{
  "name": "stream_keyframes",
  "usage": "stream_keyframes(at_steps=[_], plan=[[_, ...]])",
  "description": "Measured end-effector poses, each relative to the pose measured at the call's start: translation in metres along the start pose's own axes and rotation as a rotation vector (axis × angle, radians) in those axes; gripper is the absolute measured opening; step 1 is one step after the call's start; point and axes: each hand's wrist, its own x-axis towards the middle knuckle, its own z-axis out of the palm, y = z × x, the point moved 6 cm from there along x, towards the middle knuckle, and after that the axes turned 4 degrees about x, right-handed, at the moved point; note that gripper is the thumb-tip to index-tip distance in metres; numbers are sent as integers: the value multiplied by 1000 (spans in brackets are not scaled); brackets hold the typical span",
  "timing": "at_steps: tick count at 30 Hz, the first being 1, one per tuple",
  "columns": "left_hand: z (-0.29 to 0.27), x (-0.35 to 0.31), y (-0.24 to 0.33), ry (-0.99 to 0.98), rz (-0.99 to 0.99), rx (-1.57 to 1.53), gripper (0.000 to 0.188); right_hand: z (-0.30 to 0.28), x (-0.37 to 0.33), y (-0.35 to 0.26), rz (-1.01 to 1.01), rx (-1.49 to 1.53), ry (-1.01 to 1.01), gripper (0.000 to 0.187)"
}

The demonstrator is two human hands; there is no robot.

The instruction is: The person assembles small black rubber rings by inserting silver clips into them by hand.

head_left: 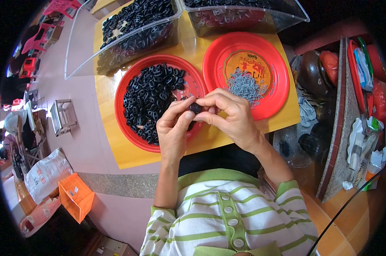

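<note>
Between my two hands, in front of my waist, is a small rounded black plastic piece (195,108). My left hand (172,130) pinches it from the left with thumb and forefinger. From the other side, the thumb and fingers of my right hand (233,117) close on it too; whether they hold something smaller is hidden. Behind my left hand, a red round tray (119,106) bears a heap of black plastic pieces with holes (148,91). Beyond my right hand, a red plate (213,53) holds a pile of thin grey metal pieces, like small springs (245,86).
Two clear plastic bins (137,51) (244,19) of black pieces stand along the far side of the yellow table (110,141). To the left are a metal stool (63,116), an orange bag (75,198) and a white sack (48,175). Shelving with a dark jar (313,72) stands at right.
</note>
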Motion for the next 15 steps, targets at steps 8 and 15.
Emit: stream_keyframes(at_steps=[8,15], plan=[[-6,-15,4,-52,191,155,22,9,-17,1,105,132,-80,22],[-11,-27,2,-13,221,192,20,21,-27,1,32,93,-29,21]])
